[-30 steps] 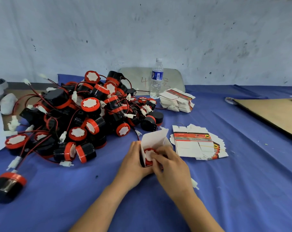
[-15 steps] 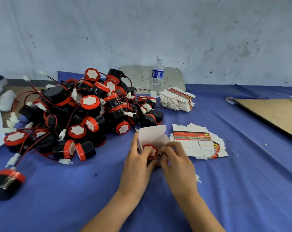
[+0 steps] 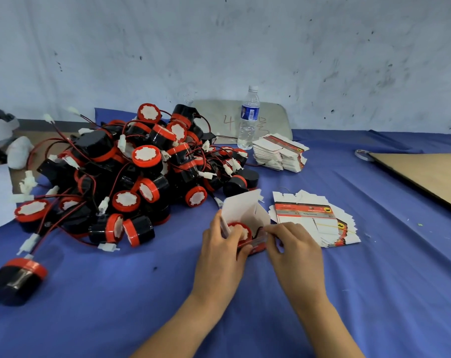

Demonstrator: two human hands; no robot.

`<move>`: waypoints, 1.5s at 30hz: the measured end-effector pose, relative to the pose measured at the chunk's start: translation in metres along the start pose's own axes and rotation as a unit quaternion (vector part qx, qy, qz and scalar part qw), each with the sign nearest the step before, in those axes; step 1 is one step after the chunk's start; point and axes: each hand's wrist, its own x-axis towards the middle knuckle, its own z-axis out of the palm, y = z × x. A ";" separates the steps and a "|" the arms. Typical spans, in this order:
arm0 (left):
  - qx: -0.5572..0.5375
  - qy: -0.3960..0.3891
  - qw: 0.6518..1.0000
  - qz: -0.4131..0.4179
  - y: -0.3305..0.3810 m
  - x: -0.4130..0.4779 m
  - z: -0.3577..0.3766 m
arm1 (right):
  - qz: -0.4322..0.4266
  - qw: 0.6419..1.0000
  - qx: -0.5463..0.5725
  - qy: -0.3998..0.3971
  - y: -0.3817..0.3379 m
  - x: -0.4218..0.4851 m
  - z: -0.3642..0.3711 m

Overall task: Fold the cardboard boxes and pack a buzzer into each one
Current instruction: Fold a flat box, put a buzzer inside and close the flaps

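Two hands on one small cardboard box (image 3: 242, 209), sitting on the blue cloth (image 3: 245, 301) right in front of the person. The left hand (image 3: 219, 251) has its fingers curled round the box's left side, thumb up by the opening. The right hand (image 3: 296, 251) is pinching the printed red edge at the near right corner between thumb and fingertips; its other fingers are tucked under, can't tell exactly how. The white lid flap stands up at the back, so the box is open. A buzzer (image 3: 241, 229) sits inside it, red rim and white face showing toward us, with a bit of black wire poking out on the right.

Just beside the right hand there's a fanned stack of flat boxes (image 3: 314, 218). A second stack (image 3: 278, 153) sits further back near a water bottle (image 3: 249, 117). Left of the box is a big tangled heap of buzzers (image 3: 141, 171), all red-and-black wires and white plugs. One stray buzzer (image 3: 17, 277) lies well apart at the near left. A brown cardboard sheet (image 3: 426, 177) is off to the right.
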 end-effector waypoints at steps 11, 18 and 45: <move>-0.010 -0.049 0.998 0.029 0.013 -0.004 -0.004 | 0.127 0.962 -0.130 -0.202 -0.009 -0.003 0.011; -0.019 -0.061 0.997 0.035 0.009 -0.006 0.006 | 0.135 0.952 -0.117 -0.247 -0.002 0.002 0.010; -0.068 -0.021 0.997 -0.016 0.012 -0.005 0.005 | 0.022 0.979 0.163 0.123 0.006 -0.001 0.004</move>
